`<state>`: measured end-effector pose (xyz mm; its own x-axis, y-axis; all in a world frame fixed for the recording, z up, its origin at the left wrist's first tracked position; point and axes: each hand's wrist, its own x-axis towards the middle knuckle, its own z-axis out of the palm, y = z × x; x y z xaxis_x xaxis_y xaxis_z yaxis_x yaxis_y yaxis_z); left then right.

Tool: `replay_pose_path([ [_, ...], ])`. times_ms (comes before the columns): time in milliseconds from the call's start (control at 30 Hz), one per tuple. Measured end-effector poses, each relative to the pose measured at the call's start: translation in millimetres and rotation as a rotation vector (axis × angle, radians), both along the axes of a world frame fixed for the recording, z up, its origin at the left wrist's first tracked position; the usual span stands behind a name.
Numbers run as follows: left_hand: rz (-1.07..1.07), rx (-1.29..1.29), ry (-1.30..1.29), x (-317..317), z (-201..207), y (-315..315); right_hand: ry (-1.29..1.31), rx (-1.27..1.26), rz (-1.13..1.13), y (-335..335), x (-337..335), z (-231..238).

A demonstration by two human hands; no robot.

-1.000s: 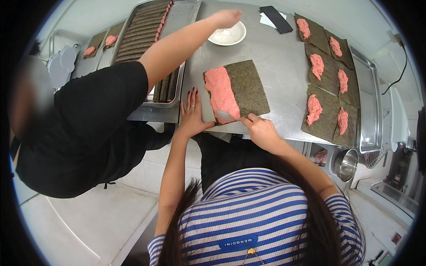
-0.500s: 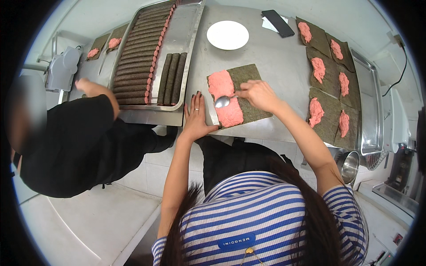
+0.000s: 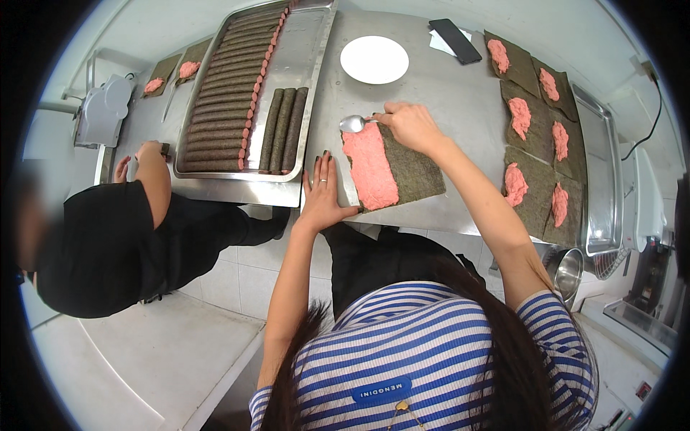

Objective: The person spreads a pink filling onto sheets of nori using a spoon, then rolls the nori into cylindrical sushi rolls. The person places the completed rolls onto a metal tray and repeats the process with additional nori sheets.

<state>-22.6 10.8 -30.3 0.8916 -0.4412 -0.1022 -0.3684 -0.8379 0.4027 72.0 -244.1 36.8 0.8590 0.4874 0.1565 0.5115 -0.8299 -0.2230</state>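
Observation:
In front of me a dark green seaweed sheet [image 3: 422,172] lies on the steel table, its left part covered by a band of pink paste [image 3: 372,171]. My right hand [image 3: 411,128] grips a metal spoon [image 3: 353,124], whose bowl rests at the far end of the paste. Fingers spread, my left hand [image 3: 321,197] lies flat on the table beside the sheet, its thumb at the near left corner. To the left, a large metal tray [image 3: 310,72] holds many seaweed rolls [image 3: 224,123] with pink ends, plus a few [image 3: 283,129] lying lengthwise at its right.
At right, several seaweed sheets [image 3: 530,158] carry pink paste lumps, beside another metal tray [image 3: 602,179]. A white plate [image 3: 374,59] and a black phone [image 3: 455,41] lie farther back. At left, a co-worker in black [image 3: 108,244] works with both hands near two more pasted sheets [image 3: 154,85].
My right hand has moved the spoon from the middle of the paste to its far end, and the paste now forms one smoother band. The co-worker's arm has drawn nearer their body.

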Motion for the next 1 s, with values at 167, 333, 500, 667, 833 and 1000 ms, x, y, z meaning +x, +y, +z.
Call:
replay_pose_path([
  [167, 0.001, 0.045, 0.003, 1, 5, -3, 0.024, -0.027, -0.017, -5, 0, -2],
  [333, 0.004, 0.04, 0.014, 0, 3, -2, 0.05, -0.157, -0.089, -19, 0, 9],
  [500, 0.005, 0.049, 0.005, 0, 3, -2, 0.051, -0.069, -0.132, -16, -10, 18],
  [667, -0.004, 0.039, 0.005, 1, 4, -3, 0.111, -0.052, -0.051, -6, -37, 5],
  [833, 0.005, 0.042, 0.017, 0, 3, -4, 0.238, -0.041, 0.018, -7, -82, 7],
  [1000, 0.006, 0.031, 0.008, 0, 2, -1, 0.313, 0.019, 0.021, -15, -83, 29],
])
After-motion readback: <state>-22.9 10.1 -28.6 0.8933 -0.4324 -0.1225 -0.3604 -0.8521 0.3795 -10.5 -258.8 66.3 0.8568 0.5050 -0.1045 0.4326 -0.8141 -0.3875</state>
